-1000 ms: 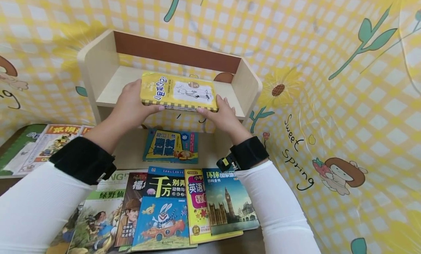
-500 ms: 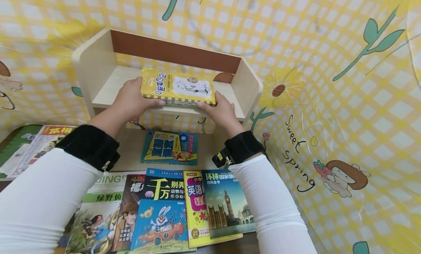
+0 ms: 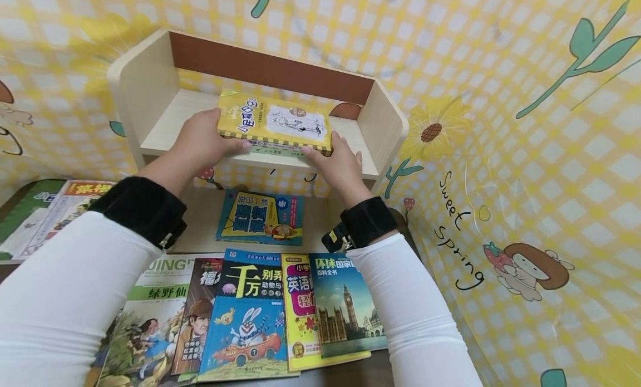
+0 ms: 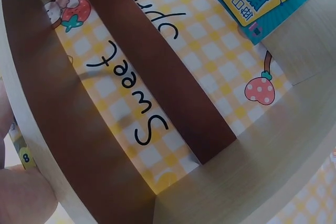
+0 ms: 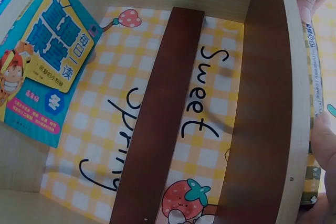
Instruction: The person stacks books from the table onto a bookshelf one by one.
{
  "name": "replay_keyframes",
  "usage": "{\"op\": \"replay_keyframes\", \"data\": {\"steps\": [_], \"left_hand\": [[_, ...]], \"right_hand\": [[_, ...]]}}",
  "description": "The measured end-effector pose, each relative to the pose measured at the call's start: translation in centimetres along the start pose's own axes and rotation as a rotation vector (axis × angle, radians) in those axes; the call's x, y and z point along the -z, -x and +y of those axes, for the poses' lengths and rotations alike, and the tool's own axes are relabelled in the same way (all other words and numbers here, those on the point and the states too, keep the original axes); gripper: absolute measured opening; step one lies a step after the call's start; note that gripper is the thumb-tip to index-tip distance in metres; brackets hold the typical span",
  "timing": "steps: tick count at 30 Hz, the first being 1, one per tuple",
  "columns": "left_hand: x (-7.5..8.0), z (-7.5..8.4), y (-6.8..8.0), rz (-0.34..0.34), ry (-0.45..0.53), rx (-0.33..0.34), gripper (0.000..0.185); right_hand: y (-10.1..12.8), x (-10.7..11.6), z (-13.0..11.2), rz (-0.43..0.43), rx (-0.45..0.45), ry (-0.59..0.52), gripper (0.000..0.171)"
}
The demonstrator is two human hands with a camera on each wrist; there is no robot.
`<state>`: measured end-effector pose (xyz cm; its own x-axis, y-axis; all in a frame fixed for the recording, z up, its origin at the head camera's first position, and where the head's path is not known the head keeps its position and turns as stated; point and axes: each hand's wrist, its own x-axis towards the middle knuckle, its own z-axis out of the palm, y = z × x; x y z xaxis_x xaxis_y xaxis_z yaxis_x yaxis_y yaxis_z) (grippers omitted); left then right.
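Head view shows the yellow book (image 3: 274,123) lying flat over the front edge of the wooden shelf (image 3: 125,92), at about twelve o'clock from the spread of books below. The left hand (image 3: 202,142) grips its near-left corner with curled fingers and thumb; the right hand (image 3: 338,164) pinches the near-right edge, though how far its fingers wrap under is hard to tell. To do this well, keep the cover level, press evenly with both hands so it slides square toward the brown back rail (image 3: 270,72), and keep the spine parallel to it. A blue-and-yellow book (image 3: 260,218) lies under the shelf at six o'clock.
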<state>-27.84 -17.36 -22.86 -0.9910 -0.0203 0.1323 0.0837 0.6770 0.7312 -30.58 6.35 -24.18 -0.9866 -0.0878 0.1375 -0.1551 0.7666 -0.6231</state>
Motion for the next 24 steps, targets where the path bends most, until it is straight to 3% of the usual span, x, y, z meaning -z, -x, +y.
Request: {"op": "replay_keyframes", "data": {"steps": [6,12,19,24], "left_hand": [[-0.5,0.0,0.4,0.004,-0.05,-0.01,0.061],[-0.9,0.1,0.3,-0.012,-0.142,-0.038,0.076],[-1.5,-0.7,0.0,0.015,-0.065,-0.044,0.08],[-1.6,-1.8,0.7,0.086,-0.025,-0.062,0.085]], "right_hand": [[0.3,-0.1,0.2,0.007,0.014,0.023,0.071],[0.2,-0.2,0.6,0.023,0.02,-0.006,0.059],[0.1,-0.9,1.2,0.025,0.026,0.007,0.084],[1.6,-1.4,2.6,0.071,0.078,-0.082,0.085]]}}
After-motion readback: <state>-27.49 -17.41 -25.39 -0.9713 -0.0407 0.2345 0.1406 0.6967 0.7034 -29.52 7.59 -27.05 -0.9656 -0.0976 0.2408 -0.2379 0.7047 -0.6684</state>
